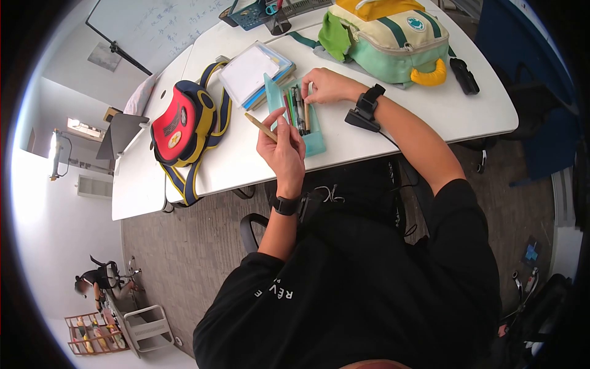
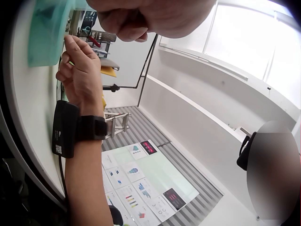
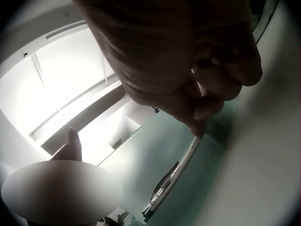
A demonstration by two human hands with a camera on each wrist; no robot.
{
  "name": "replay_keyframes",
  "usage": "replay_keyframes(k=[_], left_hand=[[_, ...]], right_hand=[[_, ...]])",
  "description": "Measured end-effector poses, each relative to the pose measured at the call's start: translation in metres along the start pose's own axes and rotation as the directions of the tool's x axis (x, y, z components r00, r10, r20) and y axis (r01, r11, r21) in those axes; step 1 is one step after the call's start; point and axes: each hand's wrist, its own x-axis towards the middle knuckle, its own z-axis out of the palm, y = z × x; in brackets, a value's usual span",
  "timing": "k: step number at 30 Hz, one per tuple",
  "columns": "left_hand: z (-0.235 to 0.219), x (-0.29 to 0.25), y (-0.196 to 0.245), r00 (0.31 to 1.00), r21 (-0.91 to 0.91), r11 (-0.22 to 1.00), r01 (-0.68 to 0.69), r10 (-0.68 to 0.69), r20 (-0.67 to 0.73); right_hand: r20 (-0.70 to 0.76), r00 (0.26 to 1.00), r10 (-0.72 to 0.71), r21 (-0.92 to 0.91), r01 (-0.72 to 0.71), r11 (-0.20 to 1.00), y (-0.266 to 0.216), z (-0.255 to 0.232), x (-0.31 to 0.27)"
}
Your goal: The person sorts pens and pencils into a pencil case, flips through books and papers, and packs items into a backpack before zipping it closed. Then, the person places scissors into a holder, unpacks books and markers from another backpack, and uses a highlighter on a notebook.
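Left hand point(image 1: 281, 147) fingers pinch one tan pencil point(image 1: 260, 126); right hand point(image 1: 326, 85) fingers grip another inside one teal case point(image 1: 313, 142).

This place looks like a classroom or a study office, not a home. In the head view, white counters point(image 1: 467, 111) with rounded edges stand pushed together over a grey carpet floor point(image 1: 184, 258), and at the upper left of the frame a whiteboard point(image 1: 153, 24) with handwriting stands on a black frame. School things lie on the counters: a red and navy backpack point(image 1: 184, 126) at the left, a green and yellow backpack point(image 1: 387, 40) at the top, a stack of notebooks point(image 1: 255, 74) between them, and a basket of stationery point(image 1: 255, 12) at the top edge.
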Motion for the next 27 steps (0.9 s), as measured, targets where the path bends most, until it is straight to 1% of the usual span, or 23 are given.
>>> replay_keyframes(k=[4, 6, 7, 9, 10, 12, 16, 18, 19, 21, 22, 23, 24, 25, 26, 27], left_hand=[[-0.001, -0.001, 0.0, 1.0, 0.006, 1.0, 0.001, -0.001, -0.009], [-0.002, 0.0, 0.0, 1.0, 0.004, 1.0, 0.0, 0.0, -0.007], [-0.003, 0.0, 0.0, 1.0, 0.002, 1.0, 0.001, -0.001, -0.005], [-0.003, 0.0, 0.0, 1.0, -0.008, 1.0, 0.003, -0.003, -0.002], [-0.003, 0.0, 0.0, 1.0, -0.016, 1.0, 0.005, -0.005, 0.001], [-0.003, -0.001, 0.0, 1.0, -0.016, 1.0, 0.004, -0.004, -0.001], [-0.004, -0.001, -0.001, 1.0, -0.009, 1.0, 0.008, -0.008, -0.002], [-0.003, -0.001, -0.002, 1.0, -0.008, 1.0, 0.016, -0.016, -0.005], [-0.003, -0.001, -0.002, 1.0, -0.007, 1.0, 0.02, -0.02, -0.01], [-0.003, -0.001, -0.001, 0.999, 0.02, 0.999, 0.036, -0.036, -0.001], [-0.003, -0.001, -0.001, 0.998, 0.047, 0.997, 0.054, -0.055, 0.011], [-0.002, -0.001, 0.0, 0.998, 0.048, 0.997, 0.054, -0.054, 0.011], [-0.001, -0.001, 0.001, 0.994, 0.088, 0.991, 0.101, -0.104, 0.03], [-0.001, -0.001, 0.002, 0.987, 0.129, 0.981, 0.146, -0.153, 0.046], [-0.002, -0.001, 0.002, 0.987, 0.129, 0.981, 0.146, -0.153, 0.046], [-0.002, -0.001, 0.002, 0.978, 0.162, 0.971, 0.177, -0.193, 0.085]], right_hand=[[-0.048, 0.998, -0.043, -0.046, 0.041, 0.998, 0.0, -0.003, 0.0], [-0.002, 0.999, -0.05, 0.06, 0.05, 0.997, -0.005, -0.005, 0.0], [-0.002, 0.999, -0.05, 0.059, 0.05, 0.997, -0.002, -0.002, 0.0], [0.036, 0.991, -0.13, 0.133, 0.124, 0.983, 0.004, 0.006, 0.001], [0.038, 0.991, -0.131, 0.132, 0.125, 0.983, 0.003, 0.005, 0.001], [0.06, 0.984, -0.165, 0.008, 0.165, 0.986, 0.002, 0.003, 0.001], [0.06, 0.992, -0.113, -0.034, 0.115, 0.993, -0.008, -0.003, -0.002], [-0.001, 0.995, -0.104, 0.045, 0.104, 0.994, -0.012, -0.004, -0.004], [-0.001, 0.995, -0.105, 0.044, 0.104, 0.994, -0.011, -0.004, -0.003], [-0.003, 0.992, -0.126, 0.21, 0.124, 0.97, -0.011, -0.005, -0.001], [-0.003, 0.992, -0.127, 0.209, 0.125, 0.97, -0.015, -0.006, -0.002], [-0.003, 0.99, -0.138, 0.282, 0.134, 0.95, -0.019, -0.007, -0.004], [-0.003, 0.989, -0.15, 0.354, 0.142, 0.925, -0.023, -0.009, -0.006], [-0.003, 0.989, -0.151, 0.354, 0.142, 0.924, -0.027, -0.01, -0.007], [0.044, 0.99, -0.136, 0.432, 0.104, 0.896, -0.032, -0.012, -0.009], [0.092, 0.988, -0.124, 0.506, 0.061, 0.861, -0.035, -0.014, -0.011]])
